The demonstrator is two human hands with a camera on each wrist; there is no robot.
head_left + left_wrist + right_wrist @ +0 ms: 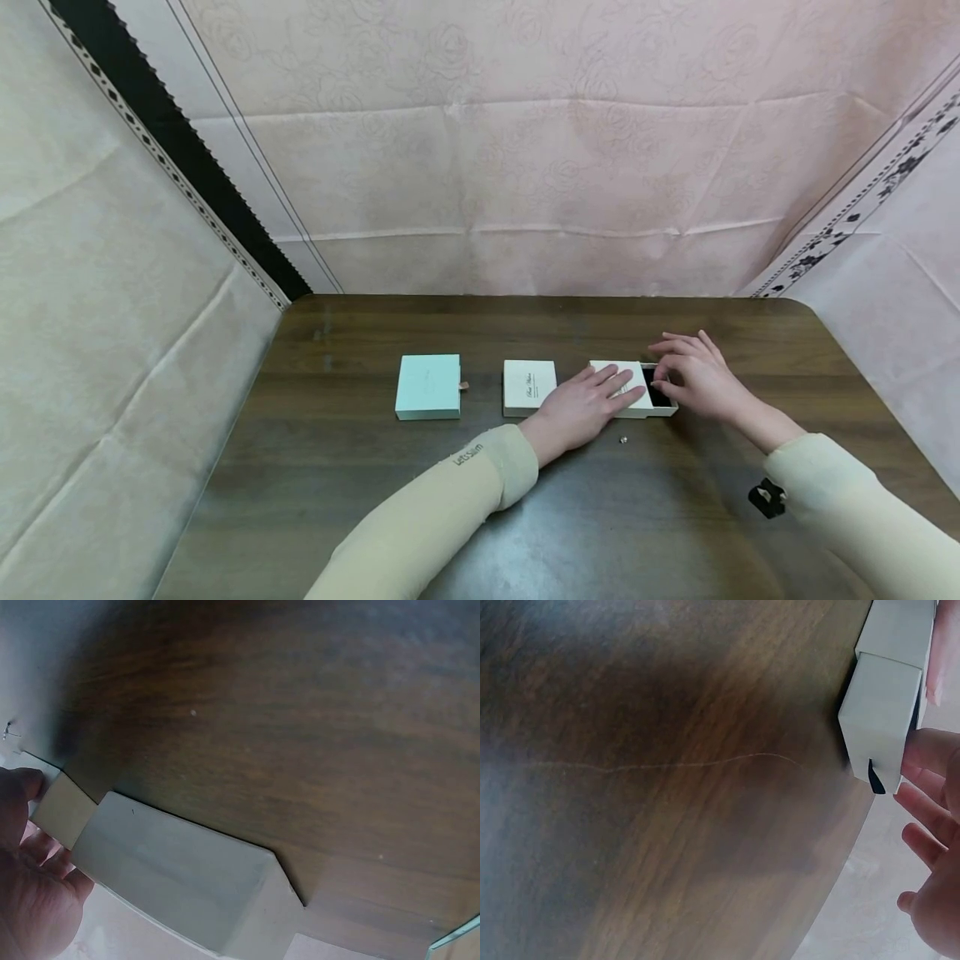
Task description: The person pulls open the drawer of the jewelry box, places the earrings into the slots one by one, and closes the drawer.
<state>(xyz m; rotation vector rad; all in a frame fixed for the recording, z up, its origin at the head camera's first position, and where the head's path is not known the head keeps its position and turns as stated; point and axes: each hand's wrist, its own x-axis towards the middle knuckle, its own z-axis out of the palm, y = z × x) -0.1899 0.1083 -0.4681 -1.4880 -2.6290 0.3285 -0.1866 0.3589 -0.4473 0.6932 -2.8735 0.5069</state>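
A white lettered box sleeve (633, 407) lies on the table, its drawer (666, 411) slid partly out to the right and dark inside. My left hand (581, 408) rests on the sleeve with fingers spread. Over the drawer, the thumb and forefinger of my right hand (693, 379) meet round a tiny shiny piece, too small to make out. In the right wrist view, the fingers (930, 750) reach over the edge of the drawer (881, 716), which has a black tab (875, 778). In front of the box lies a small shiny stud (623, 439), perhaps an earring.
A second white lettered box (528, 385) stands left of the sleeve. Farther left sits a teal box (428, 387) with a small tab on its right side. The brown wooden table (375, 508) meets patterned cloth (525, 183) at its back edge.
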